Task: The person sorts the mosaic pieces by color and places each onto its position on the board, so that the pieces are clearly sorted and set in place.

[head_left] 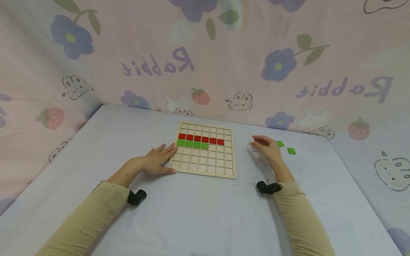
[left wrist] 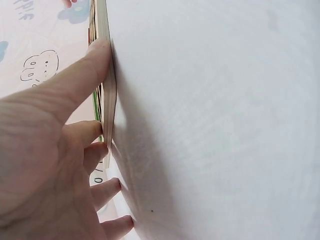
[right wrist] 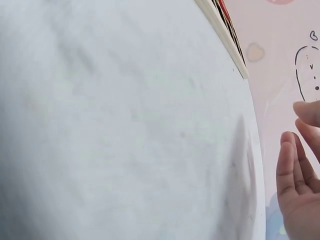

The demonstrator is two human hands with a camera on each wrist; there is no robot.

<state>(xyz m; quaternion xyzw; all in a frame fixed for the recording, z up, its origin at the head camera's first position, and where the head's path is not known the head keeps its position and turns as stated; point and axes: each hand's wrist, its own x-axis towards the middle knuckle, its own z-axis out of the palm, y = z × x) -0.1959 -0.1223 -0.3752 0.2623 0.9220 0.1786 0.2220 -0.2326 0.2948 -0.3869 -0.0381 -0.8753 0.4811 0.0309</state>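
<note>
A square wooden grid board (head_left: 205, 167) lies flat on the table. Several red square tiles (head_left: 197, 138) make a row across its upper part. Directly below them sits a shorter row of several green tiles (head_left: 196, 144), starting at the left edge. My left hand (head_left: 157, 161) has its fingers spread; its thumb and some fingertips touch the board's left side, as the left wrist view also shows at the board's edge (left wrist: 109, 100). To the right of the board, my right hand (head_left: 268, 149) is raised over the table with loosely bent fingers (right wrist: 286, 162). No tile shows between them.
Two loose green tiles, one nearer the hand (head_left: 280, 143) and one farther right (head_left: 291, 151), lie beside my right hand. A white cloth covers the table (head_left: 205, 213). Behind it hangs a patterned curtain (head_left: 224, 64). Each wrist wears a black camera mount (head_left: 137, 197).
</note>
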